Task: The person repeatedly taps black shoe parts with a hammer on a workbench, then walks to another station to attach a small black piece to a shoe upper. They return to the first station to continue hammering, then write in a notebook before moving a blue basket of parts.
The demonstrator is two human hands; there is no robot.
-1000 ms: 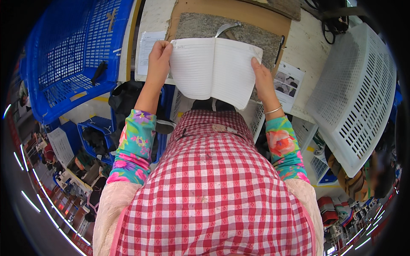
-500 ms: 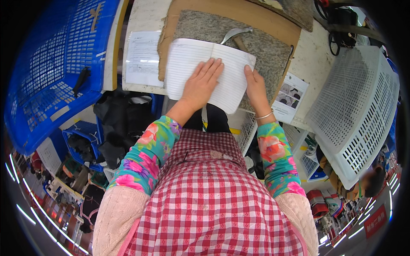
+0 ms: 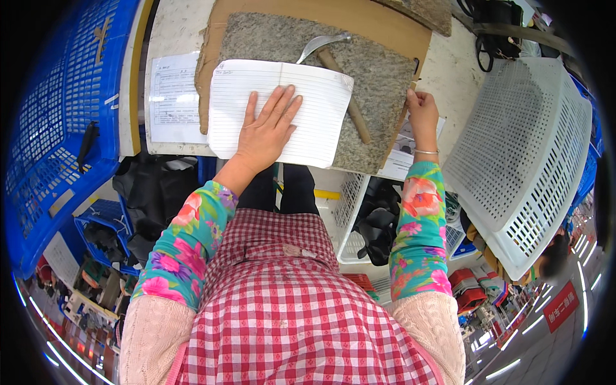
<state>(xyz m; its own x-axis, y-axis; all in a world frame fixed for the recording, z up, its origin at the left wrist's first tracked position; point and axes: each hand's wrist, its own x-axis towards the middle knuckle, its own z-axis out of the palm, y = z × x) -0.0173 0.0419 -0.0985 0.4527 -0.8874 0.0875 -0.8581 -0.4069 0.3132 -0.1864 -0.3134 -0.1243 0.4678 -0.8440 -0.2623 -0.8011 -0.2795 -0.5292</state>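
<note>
My left hand [image 3: 265,131] lies flat with fingers spread on the lined page of an open notebook [image 3: 308,122]. The notebook rests on a rough grey mat [image 3: 385,96], its near edge overhanging the table front. My right hand [image 3: 423,120] is closed at the mat's right edge, thumb and fingers pinched together; whatever they grip, if anything, is too small to make out. Beyond and beside the notebook lies a hammer, its curved metal head [image 3: 321,45] at the top and its wooden handle [image 3: 359,122] running down along the page's right side.
Left stands a large blue plastic basket [image 3: 96,77]; right, a tilted white perforated basket [image 3: 513,154]. A printed sheet [image 3: 173,96] lies left of the cardboard [image 3: 359,16] under the mat. Black scissors [image 3: 484,54] are at upper right. Black pieces [image 3: 378,221] fill a white crate below the table.
My right hand has let go of the notebook's right edge and moved right to the mat's edge, its fingers now pinched. My left hand stays on the page. The view has shifted, uncovering the hammer handle.
</note>
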